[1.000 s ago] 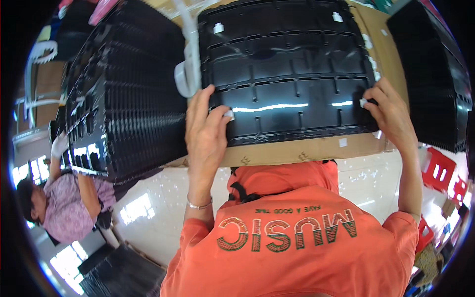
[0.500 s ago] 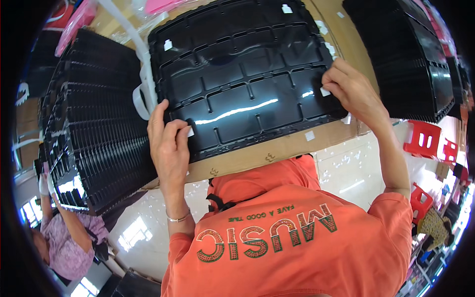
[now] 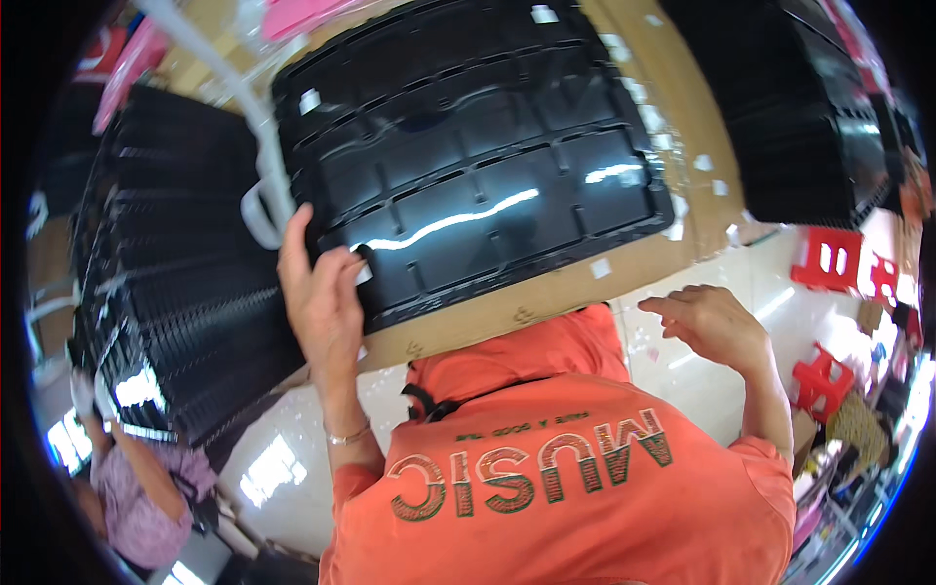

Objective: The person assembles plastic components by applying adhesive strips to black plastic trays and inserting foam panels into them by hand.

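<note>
A black molded plastic tray-like panel (image 3: 468, 185) lies on the cardboard-covered table in front of me. Small white tabs (image 3: 310, 101) show near its far corners. At its near left corner, my left hand (image 3: 327, 302) has thumb and finger pinched on a small white tab (image 3: 364, 274), with the index finger raised along the panel's left edge. My right hand (image 3: 714, 324) is off the panel, over the floor beyond the table's near edge. Its fingers are loosely bent and partly apart, with nothing visible in them.
Stacks of black panels stand at left (image 3: 185, 263) and right (image 3: 780, 117). White scraps (image 3: 651, 119) are stuck on the cardboard (image 3: 697, 112) beside the panel. A white strap-like strip (image 3: 261, 127) runs along its left side. Red stools (image 3: 827, 261) stand at right; a co-worker (image 3: 146, 497) is at lower left.
My right hand has left the panel's right edge and drawn back toward me. The white tab it pinched there no longer shows on the panel. My left hand stays at its corner.
</note>
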A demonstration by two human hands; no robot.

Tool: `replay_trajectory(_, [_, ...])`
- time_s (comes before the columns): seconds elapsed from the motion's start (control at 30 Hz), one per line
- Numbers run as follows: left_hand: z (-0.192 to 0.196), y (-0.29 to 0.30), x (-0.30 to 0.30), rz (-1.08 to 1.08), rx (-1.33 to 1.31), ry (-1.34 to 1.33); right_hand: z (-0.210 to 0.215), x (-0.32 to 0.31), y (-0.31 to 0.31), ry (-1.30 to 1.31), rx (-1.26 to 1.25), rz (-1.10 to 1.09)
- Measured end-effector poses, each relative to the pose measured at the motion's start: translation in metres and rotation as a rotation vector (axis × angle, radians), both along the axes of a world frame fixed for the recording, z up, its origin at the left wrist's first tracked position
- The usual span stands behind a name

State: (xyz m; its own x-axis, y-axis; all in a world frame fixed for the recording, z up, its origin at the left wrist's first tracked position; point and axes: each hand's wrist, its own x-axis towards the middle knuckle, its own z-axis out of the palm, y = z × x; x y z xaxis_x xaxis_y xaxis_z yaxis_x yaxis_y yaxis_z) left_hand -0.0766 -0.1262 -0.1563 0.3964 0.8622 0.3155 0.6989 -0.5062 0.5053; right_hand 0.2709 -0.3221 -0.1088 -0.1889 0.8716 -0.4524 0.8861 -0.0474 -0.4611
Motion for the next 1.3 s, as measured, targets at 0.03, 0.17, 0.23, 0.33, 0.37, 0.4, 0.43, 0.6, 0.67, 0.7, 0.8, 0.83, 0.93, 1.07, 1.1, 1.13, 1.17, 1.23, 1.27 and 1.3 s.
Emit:
replay_trajectory(0.03, [-0.002,0.001,-0.001,-0.016,0.028,-0.017,0.001,-0.002,0.001,0.114,0.018,-0.052])
replay_trajectory(0.17, [0.009,-0.019,-0.010,-0.034,0.162,0.046,0.013,-0.017,0.029,0.432,0.116,-0.025])
replay_trajectory(0.23, [0.033,-0.048,-0.022,-0.005,0.162,0.117,0.022,-0.018,0.041,0.498,0.182,-0.032])
replay_trajectory(0.33, [0.078,-0.079,-0.040,-0.059,-0.082,0.159,0.033,-0.002,0.065,0.339,0.359,0.022])
replay_trajectory(0.37, [0.085,-0.079,-0.040,-0.105,-0.305,0.179,0.031,0.005,0.076,0.255,0.397,-0.066])
replay_trajectory(0.4, [0.086,-0.072,-0.037,-0.115,-0.280,0.151,0.028,0.014,0.094,0.178,0.464,-0.157])
replay_trajectory(0.43, [0.086,-0.057,-0.033,-0.103,-0.172,0.128,0.022,0.024,0.116,0.187,0.581,-0.203])
replay_trajectory(0.6, [0.058,0.064,0.013,-0.019,0.265,0.030,-0.011,0.066,0.260,-0.026,0.887,-0.165])
replay_trajectory(0.67, [0.050,0.109,0.028,-0.005,0.363,0.106,-0.024,0.070,0.289,-0.123,0.802,-0.135])
replay_trajectory(0.7, [0.046,0.126,0.033,0.016,0.339,0.147,-0.030,0.068,0.296,-0.129,0.826,-0.093])
replay_trajectory(0.8, [0.034,0.157,0.034,0.072,0.188,0.221,-0.034,0.062,0.303,-0.180,0.748,-0.089])
replay_trajectory(0.83, [0.030,0.164,0.034,0.061,0.227,0.197,-0.034,0.059,0.301,-0.175,0.759,-0.106])
replay_trajectory(0.93, [0.016,0.176,0.032,0.049,0.225,0.182,-0.030,0.050,0.300,-0.163,0.761,-0.115])
replay_trajectory(1.07, [0.008,0.181,0.033,0.071,0.188,0.278,-0.025,0.050,0.301,-0.186,0.642,-0.122])
replay_trajectory(1.1, [0.008,0.181,0.034,0.080,0.190,0.298,-0.025,0.051,0.301,-0.147,0.689,-0.138])
replay_trajectory(1.13, [0.008,0.179,0.035,0.082,0.188,0.311,-0.026,0.051,0.300,-0.128,0.704,-0.182])
replay_trajectory(1.17, [0.007,0.177,0.036,0.084,0.188,0.311,-0.027,0.052,0.299,-0.136,0.724,-0.152])
replay_trajectory(1.23, [0.009,0.175,0.038,0.058,0.225,0.368,-0.027,0.053,0.298,-0.115,0.768,-0.091])
replay_trajectory(1.27, [0.009,0.174,0.039,0.058,0.248,0.363,-0.027,0.054,0.298,-0.145,0.702,-0.086])
replay_trajectory(1.3, [0.009,0.174,0.039,0.060,0.226,0.363,-0.027,0.054,0.299,-0.119,0.745,-0.070])
